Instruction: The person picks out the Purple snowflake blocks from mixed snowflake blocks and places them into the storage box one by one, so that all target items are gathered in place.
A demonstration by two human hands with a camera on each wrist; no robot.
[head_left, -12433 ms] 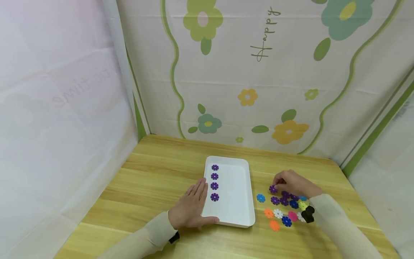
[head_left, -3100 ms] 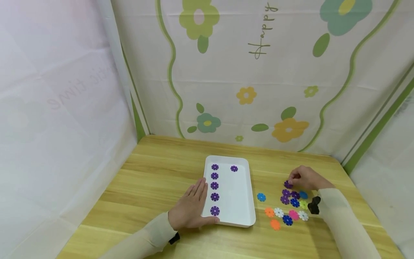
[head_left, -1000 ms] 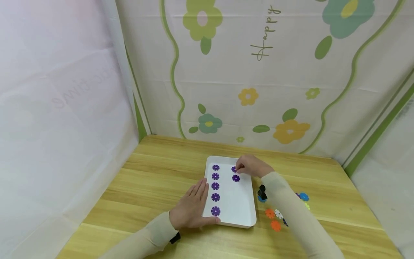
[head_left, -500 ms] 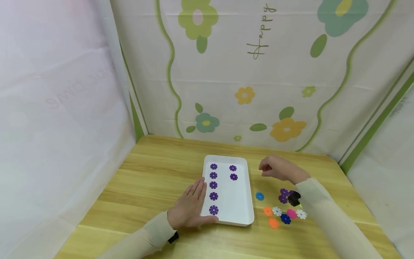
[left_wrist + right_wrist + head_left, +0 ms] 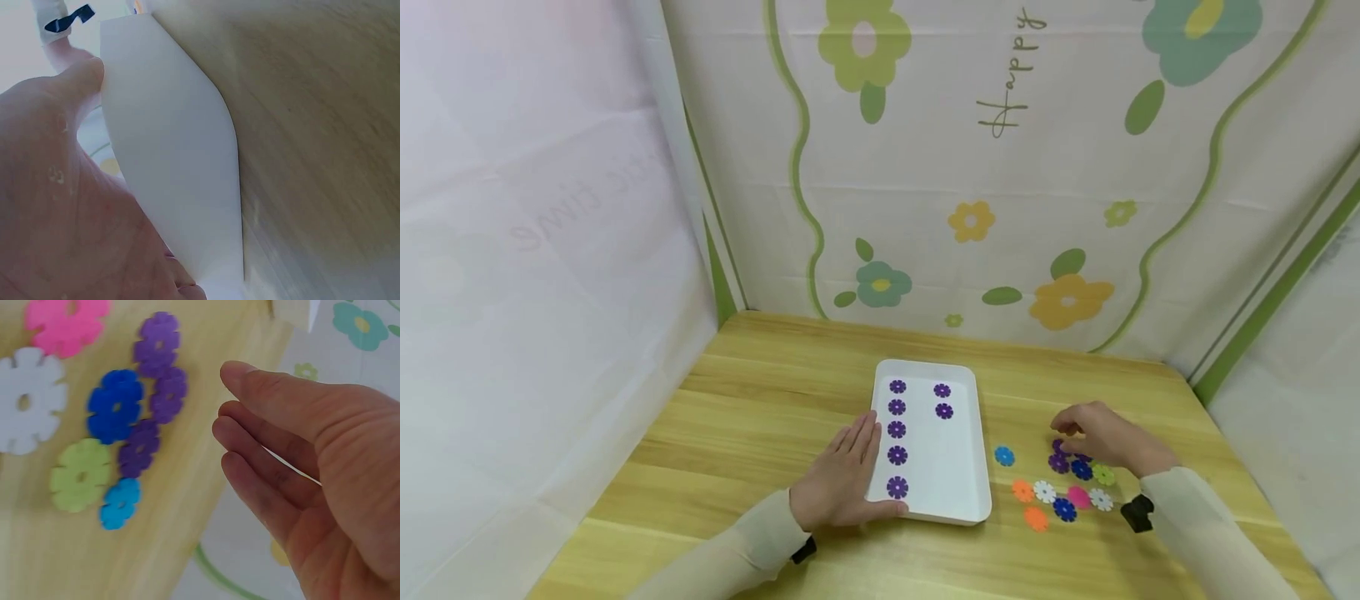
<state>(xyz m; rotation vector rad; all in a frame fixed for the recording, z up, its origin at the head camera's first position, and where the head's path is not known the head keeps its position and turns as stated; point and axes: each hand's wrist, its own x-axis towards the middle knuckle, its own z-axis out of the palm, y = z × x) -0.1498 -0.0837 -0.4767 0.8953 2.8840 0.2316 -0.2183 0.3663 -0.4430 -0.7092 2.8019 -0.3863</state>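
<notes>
My left hand [image 5: 838,475] lies with straight fingers along the left wall of a white tray [image 5: 928,517], its thumb across the near rim. In the left wrist view the palm is up against the tray's outer wall [image 5: 175,144]. Inside the tray, several purple notched plastic discs [image 5: 897,429] form a left column, and two more purple discs [image 5: 943,411] sit at the upper right. My right hand [image 5: 1105,433] hovers over a group of loose purple discs [image 5: 1058,462], partly covering them. In the right wrist view its thumb and fingers are apart, with nothing between them.
Around the purple group lie a dark blue disc [image 5: 1082,469], a yellow-green disc [image 5: 1103,475], a pink one, white discs [image 5: 1044,492] and orange discs [image 5: 1036,519]. A light blue disc [image 5: 1004,456] lies beside the tray's right wall. Printed cloth [image 5: 925,167] encloses the wooden table [image 5: 760,392].
Purple discs have been added at the left column's near end and the tray's upper right. My right hand has left the tray and returned to the loose discs. The left hand stayed put.
</notes>
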